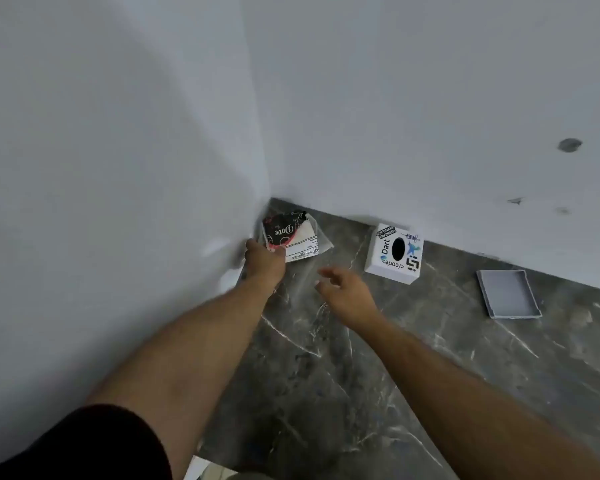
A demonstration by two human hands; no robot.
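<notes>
A plastic-wrapped tissue pack (300,237), black, red and white with "Dove" printed on it, lies in the far left corner of a dark marble table (361,358). My left hand (264,259) grips the pack's near left edge, fingers curled round it. My right hand (343,289) hovers over the table a little right of the pack, fingers spread and relaxed, holding nothing. A white cube-shaped box (394,254) with stickers and a round black hole on top stands to the right of my right hand, against the wall.
White walls meet in a corner right behind the pack. A shallow grey lid or tray (508,298) lies open side up further right. The table's right edge runs near the frame's right side.
</notes>
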